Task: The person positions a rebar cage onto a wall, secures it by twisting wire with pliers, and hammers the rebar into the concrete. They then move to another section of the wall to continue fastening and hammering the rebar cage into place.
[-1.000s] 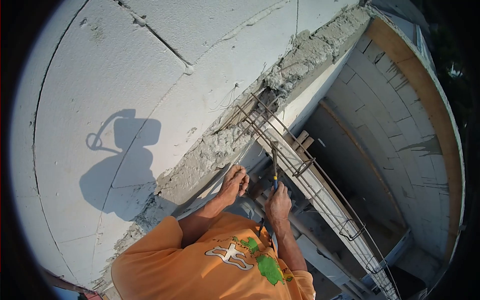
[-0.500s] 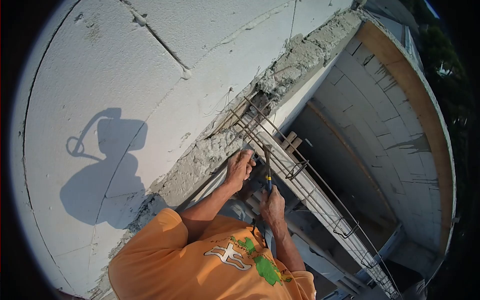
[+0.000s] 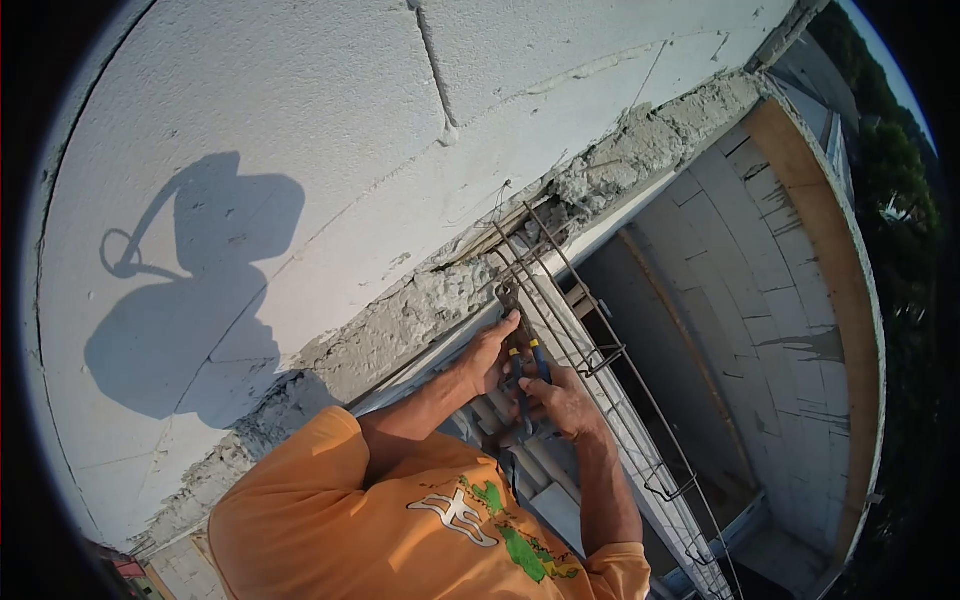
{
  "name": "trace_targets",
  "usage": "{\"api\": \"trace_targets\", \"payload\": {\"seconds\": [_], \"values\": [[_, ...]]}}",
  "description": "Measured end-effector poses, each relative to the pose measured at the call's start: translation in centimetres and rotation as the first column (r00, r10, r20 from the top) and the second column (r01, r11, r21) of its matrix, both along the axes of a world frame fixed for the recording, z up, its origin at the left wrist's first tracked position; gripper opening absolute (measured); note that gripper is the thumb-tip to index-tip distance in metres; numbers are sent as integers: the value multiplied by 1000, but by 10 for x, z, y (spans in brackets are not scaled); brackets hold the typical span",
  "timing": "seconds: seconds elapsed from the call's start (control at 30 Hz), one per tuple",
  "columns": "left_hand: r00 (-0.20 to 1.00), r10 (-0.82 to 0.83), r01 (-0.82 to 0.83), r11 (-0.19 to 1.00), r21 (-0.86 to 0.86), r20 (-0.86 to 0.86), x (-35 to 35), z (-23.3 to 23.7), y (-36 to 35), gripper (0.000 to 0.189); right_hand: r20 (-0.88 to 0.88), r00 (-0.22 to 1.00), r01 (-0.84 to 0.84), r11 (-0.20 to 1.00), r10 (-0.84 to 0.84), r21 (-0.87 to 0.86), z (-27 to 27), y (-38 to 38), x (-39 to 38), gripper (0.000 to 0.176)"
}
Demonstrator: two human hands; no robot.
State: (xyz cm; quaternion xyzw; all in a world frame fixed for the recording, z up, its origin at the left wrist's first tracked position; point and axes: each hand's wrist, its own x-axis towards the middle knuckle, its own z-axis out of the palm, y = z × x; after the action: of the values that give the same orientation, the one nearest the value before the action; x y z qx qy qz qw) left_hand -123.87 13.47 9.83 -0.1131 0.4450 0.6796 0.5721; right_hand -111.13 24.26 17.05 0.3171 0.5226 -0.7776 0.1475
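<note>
The rebar cage stands in the way just beside the right hand, its end meeting the broken concrete ledge; block wall lies beyond. Past the cage's far side, open room drops toward a second wall. The pincers are between ledge edge and cage. The right grip closes round their handles; the left hand's thumb is at their head, its grip too hidden to tell.
</note>
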Motion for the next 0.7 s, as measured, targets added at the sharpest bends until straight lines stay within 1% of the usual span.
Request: {"api": "trace_targets", "payload": {"seconds": [0.03, 0.07, 0.1, 0.13, 0.17, 0.2, 0.27, 0.3, 0.37, 0.4, 0.47, 0.5, 0.57, 0.7], "values": [[995, 43, -47, 998, -50, -86, 0, 7, 6, 39, 41, 999, -33, 990, 28, 139, -10, 5, -4, 32], [995, 52, -56, 997, -44, -88, -2, 5, 9, 39, 38, 999, -41, 989, 36, 145, -12, 9, -7, 32], [994, 76, -79, 996, -37, -77, -3, 4, 11, 39, 51, 982, -177, 808, 179, 562, -12, 11, -10, 30], [993, 97, -99, 995, -30, -66, -3, 4, 14, 38, 122, 947, -252, 448, 297, 858, -9, 12, -13, 28], [990, 125, -131, 986, -100, -64, -3, 4, 19, 37, 142, 951, -231, 327, 275, 916, -5, 9, -15, 24], [990, 128, -133, 986, -99, -62, -5, 0, 21, 37, 144, 950, -233, 324, 277, 917, -1, 5, -18, 24], [978, 193, -190, 981, -43, 76, -7, -11, 25, 37, 135, 968, -168, 144, 213, 975, 5, -1, -23, 19], [977, 199, -196, 980, -38, 78, -9, -7, 27, 37, 138, 966, -171, 138, 219, 976, 12, -4, -27, 19], [979, 199, -196, 979, -58, 52, -13, 3, 30, 40, 252, 945, -250, -37, 209, 968, 24, -7, -34, 19], [978, 203, -200, 978, -56, 53, -15, 6, 31, 40, 254, 944, -251, -40, 213, 967, 23, -4, -36, 19], [977, 212, -210, 976, -51, 31, -17, 10, 32, 40, 303, 919, -269, -161, 251, 950, 21, 1, -39, 25], [977, 211, -210, 976, -52, 32, -18, 7, 30, 40, 304, 919, -271, -160, 251, 949, 20, 2, -41, 25], [982, 185, -185, 983, 2, 43, -21, -2, 28, 42, 297, 922, -259, -175, 247, 950, 19, 3, -47, 20], [976, 212, -213, 977, 12, 49, -23, -4, 37, 41, 262, 938, -227, -169, 226, 959, 21, 2, -54, 16]]}}
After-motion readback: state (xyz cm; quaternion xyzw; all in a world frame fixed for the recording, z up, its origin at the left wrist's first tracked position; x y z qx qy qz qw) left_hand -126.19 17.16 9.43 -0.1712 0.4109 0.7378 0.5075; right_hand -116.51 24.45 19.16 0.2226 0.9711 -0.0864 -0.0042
